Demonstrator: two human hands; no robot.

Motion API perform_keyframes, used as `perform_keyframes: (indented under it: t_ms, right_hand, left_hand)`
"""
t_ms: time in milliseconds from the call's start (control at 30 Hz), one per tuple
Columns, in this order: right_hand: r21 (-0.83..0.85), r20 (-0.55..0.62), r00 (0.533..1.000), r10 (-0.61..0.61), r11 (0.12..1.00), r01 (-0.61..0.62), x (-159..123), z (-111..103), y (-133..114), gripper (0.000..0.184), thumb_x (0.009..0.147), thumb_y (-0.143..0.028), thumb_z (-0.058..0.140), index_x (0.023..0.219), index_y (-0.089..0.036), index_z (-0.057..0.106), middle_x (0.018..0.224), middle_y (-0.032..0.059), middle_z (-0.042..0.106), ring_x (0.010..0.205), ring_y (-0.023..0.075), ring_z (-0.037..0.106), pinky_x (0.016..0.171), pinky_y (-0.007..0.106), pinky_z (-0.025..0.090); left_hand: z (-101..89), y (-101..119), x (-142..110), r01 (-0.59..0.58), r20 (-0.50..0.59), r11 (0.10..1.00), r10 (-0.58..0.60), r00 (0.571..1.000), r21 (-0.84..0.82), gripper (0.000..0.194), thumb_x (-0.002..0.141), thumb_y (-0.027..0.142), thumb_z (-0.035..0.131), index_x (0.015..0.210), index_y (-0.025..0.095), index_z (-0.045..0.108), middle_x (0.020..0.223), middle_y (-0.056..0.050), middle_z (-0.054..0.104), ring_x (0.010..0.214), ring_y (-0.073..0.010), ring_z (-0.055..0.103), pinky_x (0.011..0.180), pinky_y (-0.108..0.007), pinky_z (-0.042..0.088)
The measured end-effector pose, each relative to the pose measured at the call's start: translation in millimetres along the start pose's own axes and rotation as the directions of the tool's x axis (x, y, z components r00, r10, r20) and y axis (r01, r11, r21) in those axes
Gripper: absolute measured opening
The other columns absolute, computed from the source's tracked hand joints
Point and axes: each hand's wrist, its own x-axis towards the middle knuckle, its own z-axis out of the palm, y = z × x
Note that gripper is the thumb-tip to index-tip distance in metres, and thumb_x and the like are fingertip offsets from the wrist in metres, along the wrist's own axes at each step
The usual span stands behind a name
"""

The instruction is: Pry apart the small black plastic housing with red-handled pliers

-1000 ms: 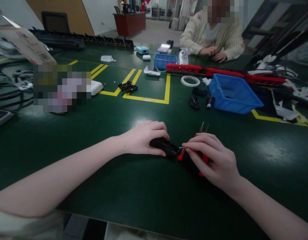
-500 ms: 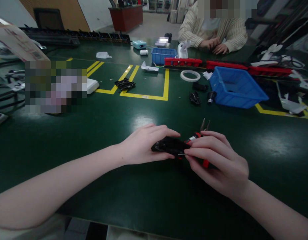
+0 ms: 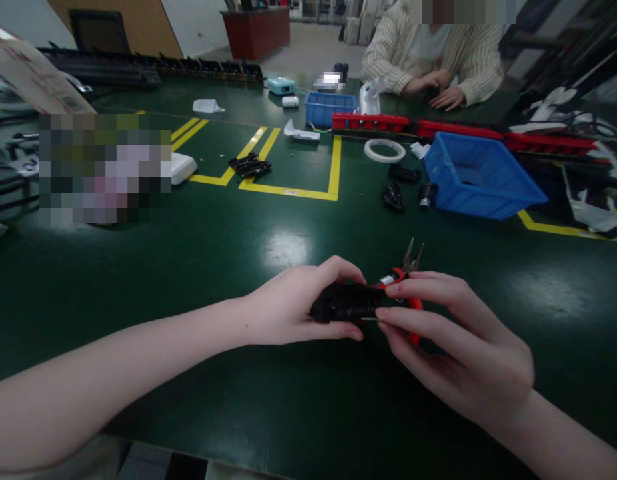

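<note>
My left hand [image 3: 308,303] is closed around a black plastic part [image 3: 345,303], thumb along its near side and fingers over the far side. Between thumb and fingertip, my right hand [image 3: 453,333] pinches a thin metal pin [image 3: 369,319], which lies alongside the part's near right edge. Another right fingertip touches the part's right end. Red-handled long-nose pliers [image 3: 412,257] lie on the table beyond and partly under my right hand, jaws pointing away and slightly apart. The kind of black part is hard to tell.
Past the pliers, several black parts [image 3: 393,195] lie beside a large blue bin [image 3: 483,187]. A tape roll [image 3: 384,151] and a red rail [image 3: 458,132] are farther back. More black pieces [image 3: 250,165] sit by yellow tape lines. Across the table sits a person [image 3: 433,60].
The black part has been turned in my left hand and shifted slightly right and nearer. My right hand has moved right and nearer, still pinching the pin, uncovering more of the pliers.
</note>
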Motion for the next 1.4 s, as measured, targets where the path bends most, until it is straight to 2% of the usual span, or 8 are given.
perform_keyframes:
  t_ms: [400, 733, 1033, 1167, 1400]
  right_hand:
    - [0.003, 0.083, 0.994, -0.077, 0.997, 0.077, -3.6, 4.6, 5.4, 0.02, 0.081, -0.008, 0.061, 0.098, -0.019, 0.06, 0.105, 0.0094, 0.062, 0.096, 0.0168, 0.062, 0.081, 0.035, 0.055]
    - [0.02, 0.122, 0.992, -0.03, 0.999, 0.028, -6.5, 6.5, 4.2, 0.016, 0.084, -0.01, 0.059, 0.098, -0.019, 0.06, 0.107, 0.0089, 0.061, 0.094, 0.0157, 0.064, 0.08, 0.03, 0.057]
    - [0.056, 0.135, 0.99, -0.028, 0.998, 0.021, -6.4, 10.8, 6.1, 0.016, 0.084, -0.009, 0.058, 0.098, -0.016, 0.061, 0.106, 0.0088, 0.061, 0.094, 0.014, 0.062, 0.079, 0.028, 0.055]
    - [0.059, 0.134, 0.989, -0.057, 0.997, 0.049, -5.2, 13.9, 6.2, 0.015, 0.085, -0.01, 0.058, 0.098, -0.016, 0.06, 0.103, 0.0088, 0.062, 0.091, 0.0138, 0.063, 0.074, 0.027, 0.055]
    - [0.058, 0.115, 0.992, -0.055, 0.997, 0.048, -4.2, 15.6, 4.4, 0.013, 0.085, -0.01, 0.058, 0.096, -0.017, 0.061, 0.1, 0.0082, 0.064, 0.088, 0.0134, 0.063, 0.073, 0.026, 0.054]
  left_hand:
    - [1.6, -1.4, 3.6, -0.015, 0.038, 0.993, 0.01, 0.999, 0.119, 0.047, 0.081, 0.049, 0.067, 0.112, 0.019, 0.048, 0.097, -0.004, 0.066, 0.081, -0.0194, 0.065, 0.07, -0.028, 0.046]
    - [-1.7, -0.3, 5.3, -0.008, 0.077, 0.988, -0.004, 0.997, 0.156, 0.048, 0.079, 0.048, 0.07, 0.109, 0.017, 0.049, 0.098, -0.004, 0.066, 0.082, -0.02, 0.065, 0.071, -0.028, 0.045]
    - [-1.4, 0.5, 6.5, -0.024, 0.099, 0.985, 0.007, 0.995, 0.169, 0.047, 0.079, 0.046, 0.07, 0.109, 0.016, 0.049, 0.099, -0.004, 0.066, 0.084, -0.02, 0.065, 0.074, -0.028, 0.044]
    - [-1.8, -0.5, 6.8, -0.005, 0.116, 0.982, -0.017, 0.993, 0.188, 0.047, 0.079, 0.047, 0.069, 0.108, 0.016, 0.049, 0.098, -0.004, 0.066, 0.083, -0.0207, 0.064, 0.073, -0.029, 0.045]
    - [-1.3, -1.6, 6.2, 0.005, 0.105, 0.992, -0.018, 0.994, 0.123, 0.044, 0.08, 0.045, 0.069, 0.107, 0.018, 0.048, 0.098, -0.003, 0.064, 0.083, -0.019, 0.063, 0.073, -0.027, 0.044]
